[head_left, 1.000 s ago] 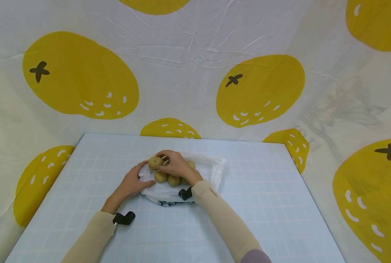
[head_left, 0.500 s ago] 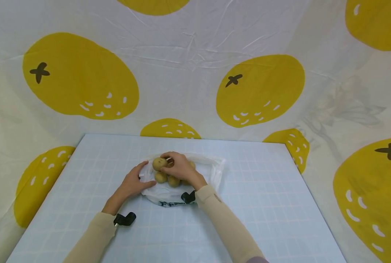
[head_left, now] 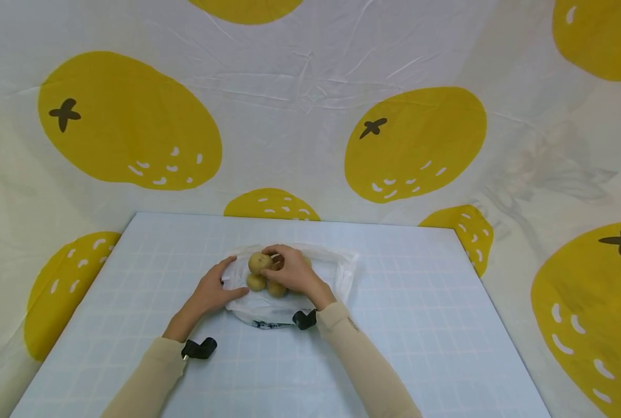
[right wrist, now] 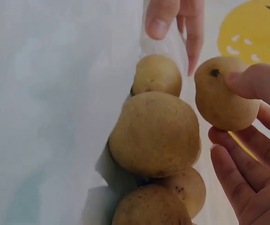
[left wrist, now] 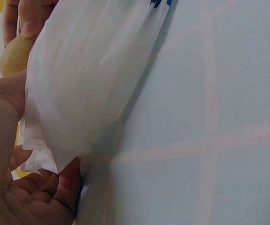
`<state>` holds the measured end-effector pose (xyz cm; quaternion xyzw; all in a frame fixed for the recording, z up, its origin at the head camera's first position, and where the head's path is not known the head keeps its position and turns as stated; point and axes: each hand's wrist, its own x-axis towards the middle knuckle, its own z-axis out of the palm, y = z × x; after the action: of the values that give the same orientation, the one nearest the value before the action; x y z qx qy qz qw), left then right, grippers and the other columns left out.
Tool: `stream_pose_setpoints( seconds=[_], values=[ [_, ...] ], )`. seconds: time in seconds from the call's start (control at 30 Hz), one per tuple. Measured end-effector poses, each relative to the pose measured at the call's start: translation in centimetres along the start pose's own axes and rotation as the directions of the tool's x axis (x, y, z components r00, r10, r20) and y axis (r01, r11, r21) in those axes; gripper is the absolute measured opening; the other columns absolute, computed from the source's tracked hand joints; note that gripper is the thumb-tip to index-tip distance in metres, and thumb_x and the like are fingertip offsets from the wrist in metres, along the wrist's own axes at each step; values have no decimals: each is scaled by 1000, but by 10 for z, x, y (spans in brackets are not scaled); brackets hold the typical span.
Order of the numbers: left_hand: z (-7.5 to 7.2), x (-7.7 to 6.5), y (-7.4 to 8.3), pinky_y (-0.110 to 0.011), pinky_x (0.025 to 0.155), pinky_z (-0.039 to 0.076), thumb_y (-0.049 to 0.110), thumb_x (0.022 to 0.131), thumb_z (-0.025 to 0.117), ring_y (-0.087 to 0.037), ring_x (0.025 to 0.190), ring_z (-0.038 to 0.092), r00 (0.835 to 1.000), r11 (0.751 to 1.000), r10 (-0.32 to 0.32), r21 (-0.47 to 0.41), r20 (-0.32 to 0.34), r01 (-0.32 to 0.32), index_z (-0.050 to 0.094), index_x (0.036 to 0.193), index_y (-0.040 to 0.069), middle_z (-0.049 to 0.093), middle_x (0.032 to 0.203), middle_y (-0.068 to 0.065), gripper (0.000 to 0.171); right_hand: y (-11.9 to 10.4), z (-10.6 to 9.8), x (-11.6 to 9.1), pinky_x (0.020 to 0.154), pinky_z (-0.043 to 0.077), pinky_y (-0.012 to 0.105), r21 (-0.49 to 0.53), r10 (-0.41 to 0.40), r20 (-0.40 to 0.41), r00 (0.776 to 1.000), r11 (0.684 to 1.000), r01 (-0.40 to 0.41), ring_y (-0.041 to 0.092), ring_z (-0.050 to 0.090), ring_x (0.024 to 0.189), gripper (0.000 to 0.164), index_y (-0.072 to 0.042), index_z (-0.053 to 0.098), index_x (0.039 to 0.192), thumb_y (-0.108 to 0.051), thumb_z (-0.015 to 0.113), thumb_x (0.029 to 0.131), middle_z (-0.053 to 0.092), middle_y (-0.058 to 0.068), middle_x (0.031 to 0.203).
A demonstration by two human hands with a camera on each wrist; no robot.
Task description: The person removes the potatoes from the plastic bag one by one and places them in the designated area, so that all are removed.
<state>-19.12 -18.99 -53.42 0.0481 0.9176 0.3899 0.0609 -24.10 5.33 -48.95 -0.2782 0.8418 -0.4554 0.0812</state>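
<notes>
My right hand [head_left: 296,271] pinches a small round potato [right wrist: 224,96] between thumb and fingers, above the near-left part of a pile. Several more potatoes [right wrist: 156,133] lie together in a white translucent plastic bag [left wrist: 88,79], just below the held one. At the bag's left side, my left hand [head_left: 212,289] holds its mouth, thumb reaching over the near rim and fingers round the far-left edge. The left wrist view shows the curled left fingers [left wrist: 62,190] against the bag's film. My right hand hides part of the pile in the head view.
The bag lies near the back middle of a table covered with a pale blue checked cloth [head_left: 415,325]. Behind and beside it hangs a white curtain [head_left: 284,145] printed with large yellow fruit. Small black wrist cameras [head_left: 199,348] sit at both cuffs.
My right hand has carried the potato slightly rightward and toward me, from the bag's left side to over the pile. The left hand has stayed in place.
</notes>
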Motion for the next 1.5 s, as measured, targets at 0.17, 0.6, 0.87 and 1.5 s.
stream_pose_setpoints(
  seconds=[0.17, 0.6, 0.87, 1.5],
  values=[
    [-2, 0, 1, -68, 116, 34, 39, 88, 79, -53, 147, 33, 1000, 1000, -10, 3, 2, 10, 30, 160, 3, 33, 161, -32, 94, -4, -3, -6, 91, 61, 36, 29, -17, -23, 1000, 999, 17, 24, 71, 110, 43, -6, 66, 130, -17, 80, 91, 69, 10, 130],
    [-3, -1, -2, -66, 118, 31, 39, 88, 79, -53, 148, 31, 999, 999, -38, 13, -2, 38, 29, 161, 4, 31, 161, -33, 94, -5, -15, -27, 94, 59, 36, 127, 20, -115, 993, 992, -6, 26, 70, 113, 44, -8, 66, 131, -13, 79, 90, 67, 10, 133],
    [-3, -2, -3, -66, 118, 33, 37, 88, 79, -53, 147, 33, 1000, 1000, -14, 0, -16, 14, 30, 160, 4, 33, 160, -33, 93, -5, -22, -39, 98, 58, 46, 213, 52, -152, 987, 977, -18, 31, 69, 114, 45, -9, 65, 132, -8, 79, 89, 66, 12, 134],
    [3, -1, 2, -65, 117, 35, 39, 89, 79, -52, 146, 35, 1000, 1000, -28, 4, -5, 28, 29, 161, 7, 33, 161, -32, 93, -23, -50, -79, 106, 53, 48, 301, 100, -237, 966, 953, -25, 39, 63, 125, 47, 2, 61, 136, -3, 76, 92, 62, 21, 138]
  ],
)
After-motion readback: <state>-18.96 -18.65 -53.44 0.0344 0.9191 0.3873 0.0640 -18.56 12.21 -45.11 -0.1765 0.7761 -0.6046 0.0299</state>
